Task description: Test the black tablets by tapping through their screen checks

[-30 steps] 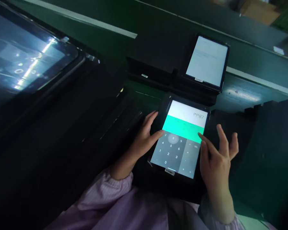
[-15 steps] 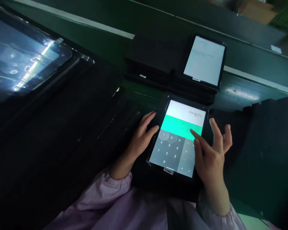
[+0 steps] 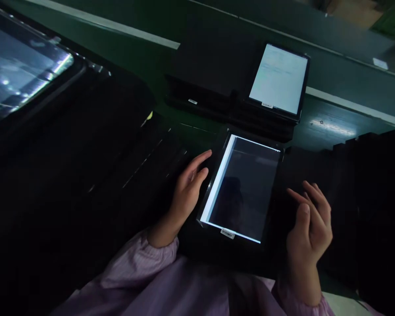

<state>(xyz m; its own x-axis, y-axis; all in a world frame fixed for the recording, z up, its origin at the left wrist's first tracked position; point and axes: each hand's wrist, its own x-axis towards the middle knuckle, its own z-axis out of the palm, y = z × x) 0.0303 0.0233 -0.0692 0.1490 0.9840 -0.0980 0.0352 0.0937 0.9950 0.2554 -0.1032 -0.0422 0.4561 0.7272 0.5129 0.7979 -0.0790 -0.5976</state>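
In front of me lies a tablet [image 3: 246, 188] in a dark surround. Its screen is mostly black, with a white strip down the left side and thin bright lines at top and bottom. A small barcode label [image 3: 227, 233] sits on its lower edge. My left hand [image 3: 187, 188] is beside the tablet's left edge, thumb and fingers apart, holding nothing. To the right of the tablet, my right hand [image 3: 311, 224] hovers clear of the screen, fingers loosely bent and apart, with nothing in it.
A second tablet [image 3: 279, 81] with a lit pale screen lies beyond the first, beside a dark box-like block [image 3: 204, 70]. At upper left is a large glossy screen [image 3: 23, 66]. Dark stacked shapes [image 3: 375, 175] stand at right. A white line crosses the green surface [image 3: 145, 66].
The near tablet's screen went from a calculator with a green band to mostly black. My right hand drew back from the screen to the right. My left hand shifted slightly left, away from the edge.
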